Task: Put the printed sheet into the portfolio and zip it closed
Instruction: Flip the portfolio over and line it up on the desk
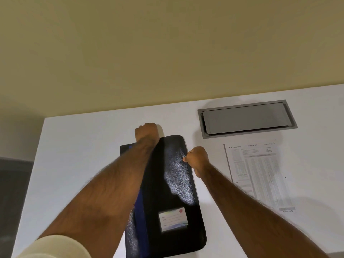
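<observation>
A black portfolio [173, 194] lies lengthwise on the white desk [80, 149], with a small name label near its front end. My left hand [147, 133] grips its far top edge with closed fingers. My right hand [197, 159] is pinched at the portfolio's right edge, near the top; the zip pull itself is too small to make out. The printed sheet [258, 174] lies flat on the desk to the right of the portfolio, apart from both hands.
A grey recessed cable hatch [245, 118] sits in the desk behind the sheet. The desk's far edge meets a beige wall [167, 53]. The desk's left edge runs down the left side, with a dark floor [13, 192] beyond.
</observation>
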### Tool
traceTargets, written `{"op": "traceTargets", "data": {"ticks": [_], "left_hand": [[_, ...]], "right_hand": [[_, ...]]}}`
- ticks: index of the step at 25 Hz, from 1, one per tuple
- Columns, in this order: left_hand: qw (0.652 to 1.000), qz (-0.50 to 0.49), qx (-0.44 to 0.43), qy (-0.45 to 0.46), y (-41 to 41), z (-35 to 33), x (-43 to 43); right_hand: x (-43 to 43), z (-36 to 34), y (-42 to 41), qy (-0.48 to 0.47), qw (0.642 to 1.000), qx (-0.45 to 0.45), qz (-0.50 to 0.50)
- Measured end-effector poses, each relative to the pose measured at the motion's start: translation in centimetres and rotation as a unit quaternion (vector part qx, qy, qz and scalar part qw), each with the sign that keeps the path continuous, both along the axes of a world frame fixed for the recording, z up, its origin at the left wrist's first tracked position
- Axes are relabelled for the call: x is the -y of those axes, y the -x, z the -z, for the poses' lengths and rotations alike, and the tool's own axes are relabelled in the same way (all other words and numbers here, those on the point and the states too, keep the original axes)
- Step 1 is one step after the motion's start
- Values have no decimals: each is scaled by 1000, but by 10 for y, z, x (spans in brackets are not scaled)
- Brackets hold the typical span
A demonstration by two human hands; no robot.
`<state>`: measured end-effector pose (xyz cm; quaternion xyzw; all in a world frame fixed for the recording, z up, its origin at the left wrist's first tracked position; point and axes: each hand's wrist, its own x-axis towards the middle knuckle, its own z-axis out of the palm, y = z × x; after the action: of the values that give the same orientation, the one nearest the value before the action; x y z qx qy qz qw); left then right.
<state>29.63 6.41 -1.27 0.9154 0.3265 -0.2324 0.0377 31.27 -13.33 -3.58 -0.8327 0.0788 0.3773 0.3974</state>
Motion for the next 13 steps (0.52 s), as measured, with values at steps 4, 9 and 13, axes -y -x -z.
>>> {"op": "traceTargets", "data": {"ticks": [4, 9, 13], "left_hand": [[998, 39, 48, 18, -30, -1, 37], [988, 130, 51, 70, -51, 5, 80], [976, 158, 74, 128, -49, 9, 85]], "right_hand": [[-3, 5, 0, 26, 1000, 3, 6], [-4, 9, 0, 10, 999, -2, 39], [3, 13, -6, -13, 999, -23, 33]]}}
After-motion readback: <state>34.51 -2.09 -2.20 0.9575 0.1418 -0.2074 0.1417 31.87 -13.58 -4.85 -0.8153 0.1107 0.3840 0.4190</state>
